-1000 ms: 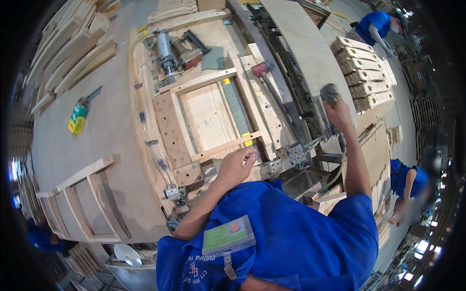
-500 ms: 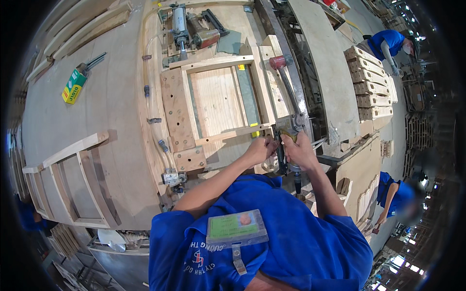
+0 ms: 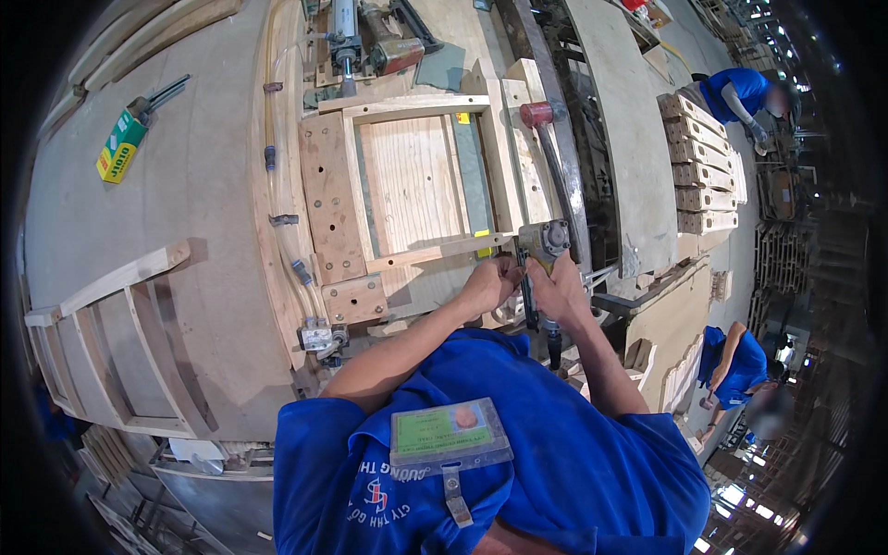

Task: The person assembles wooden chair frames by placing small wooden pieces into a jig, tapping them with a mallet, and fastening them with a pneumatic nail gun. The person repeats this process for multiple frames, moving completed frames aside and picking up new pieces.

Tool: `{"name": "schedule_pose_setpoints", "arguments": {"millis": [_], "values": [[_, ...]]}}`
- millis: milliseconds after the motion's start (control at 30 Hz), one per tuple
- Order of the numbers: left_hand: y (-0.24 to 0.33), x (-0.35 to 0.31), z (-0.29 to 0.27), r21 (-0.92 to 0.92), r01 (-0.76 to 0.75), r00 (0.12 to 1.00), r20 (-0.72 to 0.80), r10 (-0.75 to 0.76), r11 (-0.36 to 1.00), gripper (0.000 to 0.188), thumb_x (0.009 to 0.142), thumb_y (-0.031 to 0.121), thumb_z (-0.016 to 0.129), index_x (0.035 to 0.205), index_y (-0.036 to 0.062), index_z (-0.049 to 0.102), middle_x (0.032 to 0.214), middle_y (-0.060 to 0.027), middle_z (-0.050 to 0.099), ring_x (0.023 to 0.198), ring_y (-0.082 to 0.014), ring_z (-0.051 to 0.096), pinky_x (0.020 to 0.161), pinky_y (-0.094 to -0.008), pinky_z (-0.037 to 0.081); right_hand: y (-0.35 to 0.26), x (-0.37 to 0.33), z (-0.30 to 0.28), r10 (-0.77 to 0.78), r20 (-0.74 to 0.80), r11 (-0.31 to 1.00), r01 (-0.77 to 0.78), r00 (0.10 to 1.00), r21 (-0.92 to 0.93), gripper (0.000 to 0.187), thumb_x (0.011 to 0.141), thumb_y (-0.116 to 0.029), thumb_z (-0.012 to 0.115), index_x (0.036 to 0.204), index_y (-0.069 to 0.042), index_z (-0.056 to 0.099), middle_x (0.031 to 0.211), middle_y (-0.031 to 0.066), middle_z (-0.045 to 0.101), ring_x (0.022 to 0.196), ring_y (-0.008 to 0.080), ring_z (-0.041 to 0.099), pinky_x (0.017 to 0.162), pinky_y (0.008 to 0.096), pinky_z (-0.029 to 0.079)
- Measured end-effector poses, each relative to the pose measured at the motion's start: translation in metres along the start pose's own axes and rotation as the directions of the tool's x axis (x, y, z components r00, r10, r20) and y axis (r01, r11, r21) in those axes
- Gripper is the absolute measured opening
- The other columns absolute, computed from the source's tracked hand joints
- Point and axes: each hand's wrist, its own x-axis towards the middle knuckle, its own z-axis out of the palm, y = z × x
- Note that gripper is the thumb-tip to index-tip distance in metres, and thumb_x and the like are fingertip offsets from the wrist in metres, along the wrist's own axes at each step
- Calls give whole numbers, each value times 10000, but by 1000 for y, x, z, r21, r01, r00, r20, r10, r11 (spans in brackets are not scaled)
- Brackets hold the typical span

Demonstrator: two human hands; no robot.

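My right hand (image 3: 560, 289) is wrapped round the handle of a pneumatic nail gun (image 3: 546, 237), its metal head beside the near right corner of a rectangular wooden frame (image 3: 435, 252). An air hose fitting (image 3: 553, 344) hangs below the grip. My left hand (image 3: 488, 285) is just left of the gun, at the frame's near right corner, with its fingers curled together; what they pinch, if anything, is hidden. The frame lies within a wooden jig (image 3: 335, 199) of drilled, bolted blocks. Along the frame's right side rests a red-headed mallet (image 3: 536, 115).
Beyond the frame lie another nail gun (image 3: 398, 55) and an air cylinder (image 3: 345, 42). On the left table are a green and yellow box (image 3: 122, 148) and a slatted wooden frame (image 3: 148, 356). Stacked wooden parts (image 3: 708, 176) and two people in blue stand at right.
The nail gun has turned in my right hand, its head moving left toward the frame's corner. My left hand stays close by the corner. The whole view has shifted slightly.
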Motion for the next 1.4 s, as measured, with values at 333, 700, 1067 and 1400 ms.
{"name": "schedule_pose_setpoints", "arguments": {"millis": [333, 700, 1067, 1400], "values": [[51, 27, -10, 174, -62, 964, -245, 105, 983, 395, 982, 316, 692, 1122, -53, 677, 807, -150, 715, 756, -233, 712, 691, -385, 533, -44, 66, -30, 87, 40, 888, -96, 995, 449, 281, 1031, -190, 659, 1221, 4, 585, 758, 31, 608, 491, 96, 522, 439, 285, 410], [96, 120, -68, 171, -228, 793, -539, 285, 958, 333, 963, 175, 640, 1248, 6, 672, 987, -221, 763, 944, -405, 736, 829, -496, 558, -95, 213, -18, 0, -37, 925, 14, 999, 381, 262, 1001, -197, 676, 1146, -16, 554, 783, 49, 595, 524, 121, 541, 448, 307, 445], [97, 129, -76, 122, -167, 815, -541, 207, 978, 297, 951, 188, 664, 1213, 54, 704, 963, -201, 763, 936, -395, 737, 831, -493, 559, -98, 231, -9, -34, 9, 979, 31, 999, 203, 191, 1014, -188, 647, 1066, -27, 560, 693, 16, 558, 496, 110, 521, 427, 313, 428], [106, 91, -112, -3, -323, 525, -833, 177, 946, 303, 979, 279, 683, 1080, -1, 625, 926, -213, 710, 894, -416, 701, 783, -491, 532, -184, 222, 8, -334, 346, 938, 346, 877, 27, 261, 990, -169, 716, 1150, 28, 654, 802, 56, 716, 659, 95, 646, 607, 282, 531]]}}
